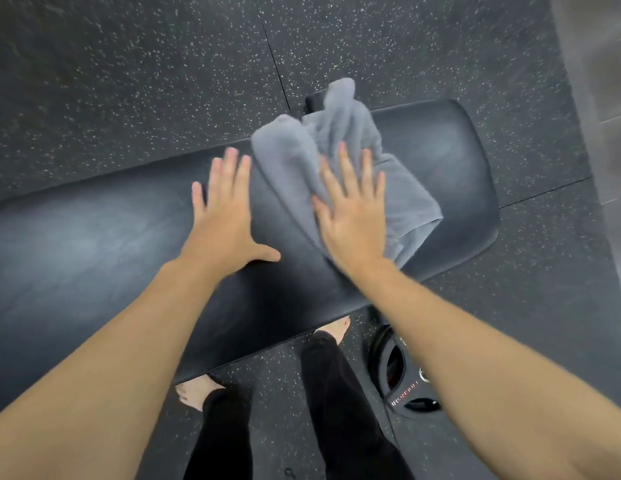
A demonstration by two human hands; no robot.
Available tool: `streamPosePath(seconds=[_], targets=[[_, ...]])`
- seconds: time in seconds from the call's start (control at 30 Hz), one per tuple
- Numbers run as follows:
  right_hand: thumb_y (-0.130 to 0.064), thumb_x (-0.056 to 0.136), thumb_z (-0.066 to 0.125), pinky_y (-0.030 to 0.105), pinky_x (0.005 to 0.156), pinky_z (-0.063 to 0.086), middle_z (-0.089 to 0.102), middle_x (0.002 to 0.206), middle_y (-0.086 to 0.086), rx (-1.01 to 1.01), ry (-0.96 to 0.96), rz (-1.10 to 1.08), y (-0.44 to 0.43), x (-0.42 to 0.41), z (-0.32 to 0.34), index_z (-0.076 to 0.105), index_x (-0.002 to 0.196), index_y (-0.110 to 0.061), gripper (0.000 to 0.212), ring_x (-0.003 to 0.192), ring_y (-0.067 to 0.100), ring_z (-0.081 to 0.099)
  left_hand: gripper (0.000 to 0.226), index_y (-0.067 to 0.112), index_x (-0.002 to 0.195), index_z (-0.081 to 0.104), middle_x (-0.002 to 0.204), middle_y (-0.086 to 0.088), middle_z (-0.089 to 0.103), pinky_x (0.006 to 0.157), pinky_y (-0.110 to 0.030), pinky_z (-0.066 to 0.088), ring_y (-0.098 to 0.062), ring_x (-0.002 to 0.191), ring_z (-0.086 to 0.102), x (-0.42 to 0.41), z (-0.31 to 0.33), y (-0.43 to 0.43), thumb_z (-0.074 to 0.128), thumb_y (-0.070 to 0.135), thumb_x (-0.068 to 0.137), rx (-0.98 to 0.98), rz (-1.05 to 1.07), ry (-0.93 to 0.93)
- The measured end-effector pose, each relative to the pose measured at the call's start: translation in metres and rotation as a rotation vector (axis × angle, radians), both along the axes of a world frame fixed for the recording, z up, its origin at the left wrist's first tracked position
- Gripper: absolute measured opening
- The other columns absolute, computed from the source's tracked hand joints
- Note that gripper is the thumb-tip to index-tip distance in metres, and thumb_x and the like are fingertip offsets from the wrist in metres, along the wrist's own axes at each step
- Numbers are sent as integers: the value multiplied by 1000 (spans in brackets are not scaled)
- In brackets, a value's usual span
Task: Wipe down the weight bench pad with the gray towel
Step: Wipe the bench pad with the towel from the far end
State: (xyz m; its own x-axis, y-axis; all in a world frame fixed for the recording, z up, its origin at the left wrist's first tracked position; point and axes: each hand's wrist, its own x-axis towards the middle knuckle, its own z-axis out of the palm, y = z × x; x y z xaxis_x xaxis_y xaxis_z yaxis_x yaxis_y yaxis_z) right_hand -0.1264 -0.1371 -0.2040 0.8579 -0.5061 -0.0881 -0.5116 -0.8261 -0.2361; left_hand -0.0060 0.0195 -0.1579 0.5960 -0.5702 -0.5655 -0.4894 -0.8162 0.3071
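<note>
gray towel (pixel 340 161), bunched and rumpled, lying on the black weight bench pad (pixel 94 237) toward its rounded far-right end. right hand (pixel 354 216) flat on top of it, fingers spread and straight, pressing rather than gripping. left hand (pixel 222 216) just beside the towel, palm down on bare pad, fingers splayed, holding nothing. speckled rubber floor (pixel 129 81) all around; weight plate (pixel 402 375) below the bench edge, near bare feet.
</note>
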Motion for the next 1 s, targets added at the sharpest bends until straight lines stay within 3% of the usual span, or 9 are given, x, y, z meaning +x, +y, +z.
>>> streamPosePath(seconds=[0.13,0.27,0.43,0.53,0.6,0.8,1.0], targets=[[-38,91,49,62,117,14,26,165,6,89,-21,188,121,30,2,42,151,-26,61,152,42,14,149,19,160,-1,168,-3,-11,116,-66,3,-33,153,-12,16,8,68,96,40,49,74,234,-99],[-36,95,47,57,119,14,30,163,0,152,-60,295,169,42,4,50,145,-26,51,153,35,16,158,23,156,-18,163,12,-27,118,-64,1,-18,152,-23,22,5,107,96,43,49,185,191,-4],[-37,100,44,54,120,17,30,163,-2,33,-57,299,107,17,2,42,151,-31,51,153,30,20,175,29,148,-35,154,6,-46,110,-72,-10,-25,145,-39,16,-1,96,93,61,34,253,184,66],[-34,99,47,55,120,17,27,164,-3,-20,-20,197,51,-7,3,36,153,-35,55,154,29,18,168,53,146,-26,156,2,-44,107,-75,-11,-30,145,-38,15,-3,94,96,56,31,188,179,74],[-32,99,44,55,121,15,23,166,-3,-28,15,134,10,-27,3,32,154,-35,56,154,29,13,165,58,147,-15,159,2,-38,107,-74,-12,-30,146,-35,13,-3,97,97,53,27,140,202,59],[-40,107,28,58,122,11,14,168,1,20,88,-219,-98,-101,13,23,157,-34,51,155,29,4,166,58,148,-15,160,0,-37,107,-74,-12,-32,147,-34,12,-5,94,95,57,24,170,199,32],[-32,105,32,62,121,11,20,166,8,48,48,-204,-79,-117,4,37,153,-19,50,154,35,6,165,55,150,-16,158,-1,-40,106,-74,-14,-34,144,-37,13,-4,96,95,57,28,168,179,59]])
